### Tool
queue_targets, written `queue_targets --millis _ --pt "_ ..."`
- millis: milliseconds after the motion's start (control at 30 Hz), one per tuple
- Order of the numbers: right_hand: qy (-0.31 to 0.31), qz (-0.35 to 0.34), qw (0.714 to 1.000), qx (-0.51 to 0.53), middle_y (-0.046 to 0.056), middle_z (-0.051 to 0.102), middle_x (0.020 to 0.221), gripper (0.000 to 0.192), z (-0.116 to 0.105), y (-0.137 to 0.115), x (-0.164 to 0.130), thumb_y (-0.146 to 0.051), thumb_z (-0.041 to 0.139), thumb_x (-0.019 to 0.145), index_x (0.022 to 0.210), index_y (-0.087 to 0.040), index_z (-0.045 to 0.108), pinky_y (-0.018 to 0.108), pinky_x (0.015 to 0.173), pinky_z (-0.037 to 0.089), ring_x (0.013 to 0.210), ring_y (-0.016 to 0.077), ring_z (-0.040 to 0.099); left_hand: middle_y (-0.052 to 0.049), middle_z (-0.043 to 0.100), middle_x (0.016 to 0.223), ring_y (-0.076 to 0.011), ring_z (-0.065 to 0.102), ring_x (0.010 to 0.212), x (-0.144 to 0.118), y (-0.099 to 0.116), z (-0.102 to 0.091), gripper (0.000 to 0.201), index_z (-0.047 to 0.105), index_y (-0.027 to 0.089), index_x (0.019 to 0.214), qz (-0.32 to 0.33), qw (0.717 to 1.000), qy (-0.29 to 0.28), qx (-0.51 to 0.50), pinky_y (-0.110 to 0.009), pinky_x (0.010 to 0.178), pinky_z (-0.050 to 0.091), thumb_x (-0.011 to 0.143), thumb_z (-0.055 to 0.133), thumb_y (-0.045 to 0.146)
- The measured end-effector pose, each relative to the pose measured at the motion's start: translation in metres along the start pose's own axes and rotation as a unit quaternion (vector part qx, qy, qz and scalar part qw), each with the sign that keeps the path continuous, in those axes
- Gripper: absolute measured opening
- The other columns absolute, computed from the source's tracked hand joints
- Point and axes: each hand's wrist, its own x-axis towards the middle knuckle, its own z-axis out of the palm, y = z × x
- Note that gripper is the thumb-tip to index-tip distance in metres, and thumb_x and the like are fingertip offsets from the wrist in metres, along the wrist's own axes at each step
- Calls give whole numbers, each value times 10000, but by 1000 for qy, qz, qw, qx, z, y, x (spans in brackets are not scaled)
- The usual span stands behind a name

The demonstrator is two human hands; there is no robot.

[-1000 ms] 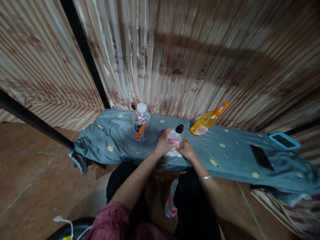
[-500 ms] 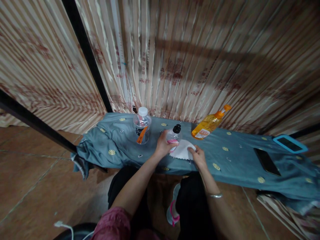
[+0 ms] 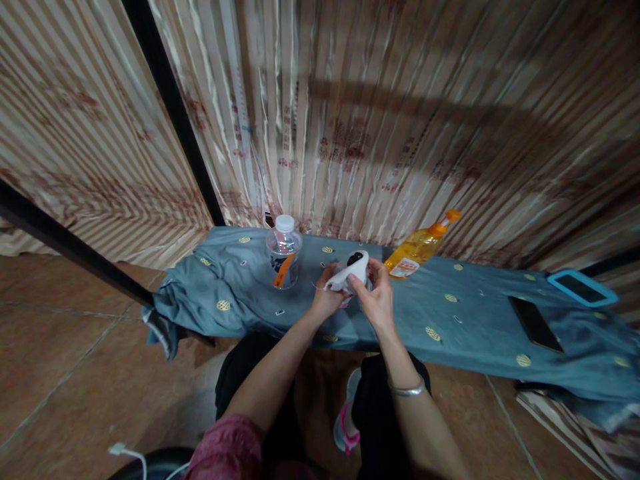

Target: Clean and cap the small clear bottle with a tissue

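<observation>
A small clear bottle with a black cap stands upright on the blue-green cloth, mostly hidden by a white cloth wrapped against its front and upper part. My left hand is closed around the bottle's left side. With my right hand I press the white cloth onto the bottle, thumb in front and fingers behind on the right. To the left stands a clear plastic bottle with a white lid and an orange label. A yellow pump bottle is just right of my right hand.
The blue-green cloth covers a long, narrow bench. On its right part lie a black phone and a light-blue framed device. A striped curtain hangs behind, and dark metal poles rise at the left.
My right hand has moved left and up, bringing the white cloth from beside the bottle over its front and top. My left hand stays on the bottle.
</observation>
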Motion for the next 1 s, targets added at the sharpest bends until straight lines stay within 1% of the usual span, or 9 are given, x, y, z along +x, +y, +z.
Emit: queue_targets --millis 67,167,233,333,467,567,733,900,1000 --pt "10 -4 1000 -28 112 594 1351 479 8 2 6 -447 681 971 1361 -187 583 505 1019 527 1191 258 613 -74 767 1124 -261 737 1027 -1 -1 0 563 630 177 1141 -6 1000 -15 -1 -423 953 604 613 812 111" --pt "-9 5 998 -66 88 646 1216 411 17 6 15 -456 671 978 1271 -172 623 457 955 555 1072 220 650 -69 782 1066 -280 745 1025 -1 -2 0 467 671 191 1089 -22 999 -25 5 -435 944 616 642 778 109" --pt "-20 13 996 -84 77 658 1160 384 21 7 19 -462 660 986 1229 -165 635 430 915 568 1017 203 659 -74 778 1097 -292 740 1060 -1 -4 1 514 673 203 1128 -28 999 -13 8 -443 941 624 634 773 99" --pt "-29 11 995 -92 80 655 1175 376 21 10 20 -458 647 995 1233 -167 633 432 923 566 1036 206 657 -83 763 1167 -307 725 1111 -2 -7 0 558 678 209 1148 -28 999 -9 18 -454 953 625 615 765 69" --pt "-46 4 996 -79 87 651 1205 391 13 15 12 -458 636 1002 1266 -170 622 435 927 568 1049 209 658 -65 763 1162 -299 719 1105 -4 -5 -2 459 704 205 1036 -20 998 -51 35 -462 985 610 608 753 47" --pt "-53 5 996 -71 97 638 1249 417 9 19 8 -466 634 1002 1301 -178 611 437 929 569 1070 215 654 -71 741 1211 -284 708 1126 -6 -4 -2 506 692 206 1086 -17 998 -48 21 -441 997 604 612 741 35" --pt "-49 -1 998 -47 102 635 1266 443 11 24 6 -496 614 1007 1321 -184 603 456 956 557 1094 224 649 -100 701 1330 -297 681 1204 -9 -5 1 535 647 224 1170 -24 999 -49 1 -447 1068 565 666 787 114" --pt "-28 -24 999 -9 96 655 1224 460 11 27 3 -532 601 1005 1306 -184 608 482 993 535 1098 228 651 -139 690 1340 -302 683 1221 -12 -6 3 722 539 209 1282 -55 990 -62 -116 -438 1095 543 636 862 207" --pt "-16 -35 999 6 93 663 1206 472 12 30 0 -540 619 993 1297 -179 612 479 984 537 1086 229 656 -127 700 1310 -297 684 1207 -13 -4 4 711 548 207 1240 -71 985 -49 -147 -435 1101 529 619 891 264"
